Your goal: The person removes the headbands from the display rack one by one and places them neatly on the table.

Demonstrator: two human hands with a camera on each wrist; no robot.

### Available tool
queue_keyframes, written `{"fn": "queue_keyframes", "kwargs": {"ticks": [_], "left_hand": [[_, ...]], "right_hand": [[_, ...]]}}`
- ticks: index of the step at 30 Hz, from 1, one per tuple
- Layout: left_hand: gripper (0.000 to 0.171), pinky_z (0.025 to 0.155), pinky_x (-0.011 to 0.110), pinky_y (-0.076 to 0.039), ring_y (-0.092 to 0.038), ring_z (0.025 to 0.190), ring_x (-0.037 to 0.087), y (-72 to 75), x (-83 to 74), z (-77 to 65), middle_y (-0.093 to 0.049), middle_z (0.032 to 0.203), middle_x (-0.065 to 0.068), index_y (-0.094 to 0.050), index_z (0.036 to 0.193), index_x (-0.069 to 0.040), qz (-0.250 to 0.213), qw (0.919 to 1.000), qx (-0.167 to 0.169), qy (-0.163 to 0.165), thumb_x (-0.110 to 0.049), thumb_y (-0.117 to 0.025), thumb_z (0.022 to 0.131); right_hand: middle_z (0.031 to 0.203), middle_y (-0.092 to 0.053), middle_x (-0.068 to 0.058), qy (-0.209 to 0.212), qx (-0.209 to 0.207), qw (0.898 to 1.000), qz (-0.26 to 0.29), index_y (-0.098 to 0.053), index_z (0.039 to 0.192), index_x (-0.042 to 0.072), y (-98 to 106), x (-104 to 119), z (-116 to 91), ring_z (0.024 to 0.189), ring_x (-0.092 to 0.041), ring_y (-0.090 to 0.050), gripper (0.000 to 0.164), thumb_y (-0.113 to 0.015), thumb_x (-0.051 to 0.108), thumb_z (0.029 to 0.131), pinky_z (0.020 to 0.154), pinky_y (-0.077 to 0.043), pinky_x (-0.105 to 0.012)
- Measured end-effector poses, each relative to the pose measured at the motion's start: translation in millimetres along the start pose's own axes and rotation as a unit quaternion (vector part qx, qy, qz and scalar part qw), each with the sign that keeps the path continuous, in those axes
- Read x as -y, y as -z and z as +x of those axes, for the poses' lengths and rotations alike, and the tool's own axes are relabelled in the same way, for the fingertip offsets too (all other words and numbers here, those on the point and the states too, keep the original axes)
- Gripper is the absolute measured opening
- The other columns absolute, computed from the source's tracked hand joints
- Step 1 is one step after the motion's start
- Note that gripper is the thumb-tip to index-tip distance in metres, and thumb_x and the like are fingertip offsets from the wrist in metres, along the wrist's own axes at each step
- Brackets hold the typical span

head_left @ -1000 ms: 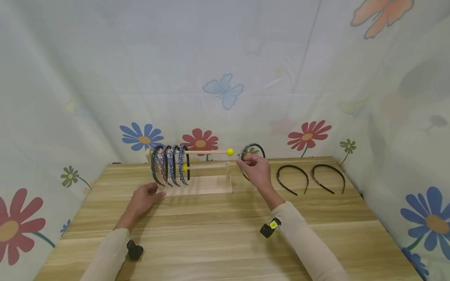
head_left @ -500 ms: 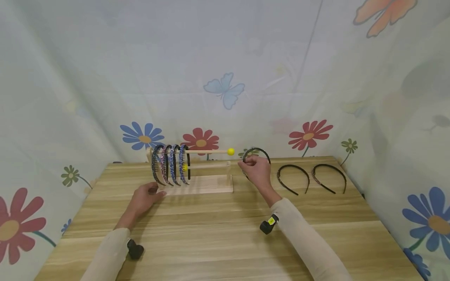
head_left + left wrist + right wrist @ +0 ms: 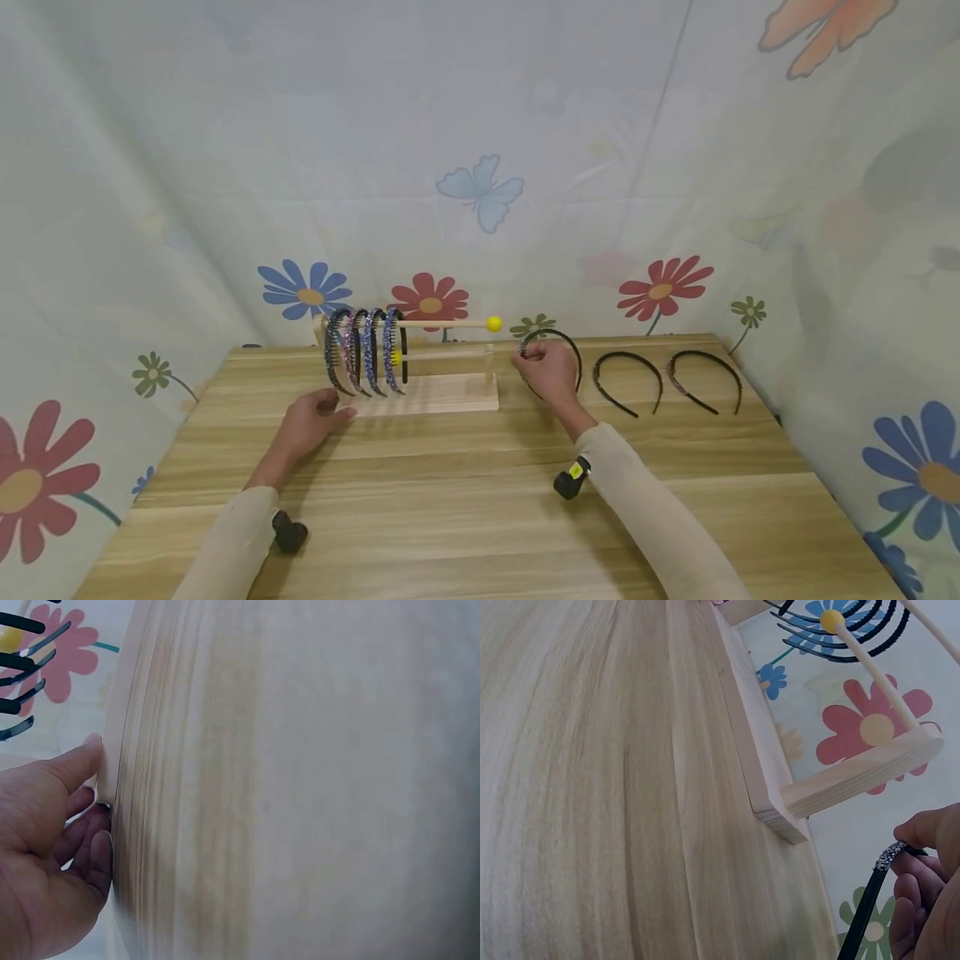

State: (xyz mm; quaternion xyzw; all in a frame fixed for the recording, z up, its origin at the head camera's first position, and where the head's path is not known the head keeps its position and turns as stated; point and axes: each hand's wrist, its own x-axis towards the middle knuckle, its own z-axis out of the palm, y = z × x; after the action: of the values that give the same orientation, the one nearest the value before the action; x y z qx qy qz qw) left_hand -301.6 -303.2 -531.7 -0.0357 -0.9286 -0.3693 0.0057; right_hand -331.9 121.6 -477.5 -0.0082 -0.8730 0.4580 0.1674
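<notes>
In the head view, my right hand [image 3: 551, 369] pinches a black headband [image 3: 576, 354] with a silver glittery part, just right of the wooden stand [image 3: 442, 392]. The right wrist view shows thumb and fingers closed on the glittery part [image 3: 889, 856] of this headband. My left hand [image 3: 310, 421] holds the left end of the stand's base, its thumb on the wood and fingers curled by the end, as the left wrist view [image 3: 52, 847] shows. Several glittery headbands [image 3: 369, 354] in blue, pink and dark colours hang on the stand's upper rod.
Two dark headbands, one nearer [image 3: 628, 357] and one farther right [image 3: 705, 357], lie on the wooden table [image 3: 480, 500]. Yellow balls cap the upper rod [image 3: 493, 323] and the lower rod [image 3: 396, 357]. A flowered cloth [image 3: 480, 108] stands behind the table.
My right hand has lowered the headband and shifted slightly right, away from the upper rod's tip. The headband has turned so its arch shows more face-on. My left hand keeps its place.
</notes>
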Motion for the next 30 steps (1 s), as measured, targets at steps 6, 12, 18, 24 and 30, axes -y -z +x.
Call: {"fn": "queue_keyframes", "kwargs": {"ticks": [6,12,18,24,30], "left_hand": [[0.064,0.104,0.058,-0.049,-0.060,0.123,0.045,0.0,0.3,0.8,-0.059,0.137,0.031,-0.052,0.141,0.010,0.000,1.0000,-0.001,-0.001,-0.034,-0.069,0.099],[0.062,0.104,0.058,-0.049,-0.060,0.123,0.045,0.0,0.1,0.7,-0.059,0.136,0.032,-0.052,0.140,0.011,0.002,1.0000,-0.005,-0.007,-0.033,-0.070,0.099],[0.059,0.103,0.058,-0.050,-0.062,0.122,0.044,-0.5,0.1,1.0,-0.060,0.136,0.031,-0.055,0.139,0.009,-0.003,0.9999,-0.007,-0.011,-0.032,-0.070,0.099],[0.058,0.102,0.057,-0.051,-0.063,0.120,0.043,-0.9,-0.5,0.2,-0.061,0.135,0.030,-0.056,0.139,0.008,-0.004,0.9999,-0.008,-0.010,-0.031,-0.070,0.099],[0.058,0.102,0.056,-0.051,-0.063,0.120,0.043,-0.3,-1.6,-0.8,-0.061,0.135,0.030,-0.055,0.140,0.008,-0.006,0.9999,-0.008,-0.008,-0.031,-0.070,0.099]], "right_hand": [[0.076,-0.077,-0.003,-0.011,0.012,1.000,-0.015,-0.082,0.083,0.009,-3.2,-4.4,-0.1,0.065,-0.015,-0.071,0.014,-0.085,0.023,0.084,0.066,-0.058,-0.033],[0.073,-0.076,-0.001,-0.018,0.024,0.999,-0.025,-0.081,0.080,0.011,-6.0,-7.8,-0.9,0.064,-0.013,-0.069,0.016,-0.084,0.026,0.085,0.065,-0.057,-0.033],[0.067,-0.073,0.002,-0.010,0.026,0.999,-0.040,-0.078,0.071,0.013,-7.1,-10.6,-1.4,0.061,-0.011,-0.064,0.021,-0.085,0.027,0.084,0.062,-0.053,-0.029],[0.065,-0.073,0.003,0.001,0.025,0.999,-0.045,-0.078,0.069,0.013,-9.7,-14.4,-2.1,0.061,-0.011,-0.064,0.020,-0.085,0.024,0.083,0.063,-0.053,-0.030],[0.068,-0.075,0.002,-0.006,0.028,0.999,-0.041,-0.080,0.074,0.012,-11.9,-16.5,-1.8,0.062,-0.012,-0.067,0.018,-0.085,0.026,0.084,0.068,-0.056,-0.035]]}}
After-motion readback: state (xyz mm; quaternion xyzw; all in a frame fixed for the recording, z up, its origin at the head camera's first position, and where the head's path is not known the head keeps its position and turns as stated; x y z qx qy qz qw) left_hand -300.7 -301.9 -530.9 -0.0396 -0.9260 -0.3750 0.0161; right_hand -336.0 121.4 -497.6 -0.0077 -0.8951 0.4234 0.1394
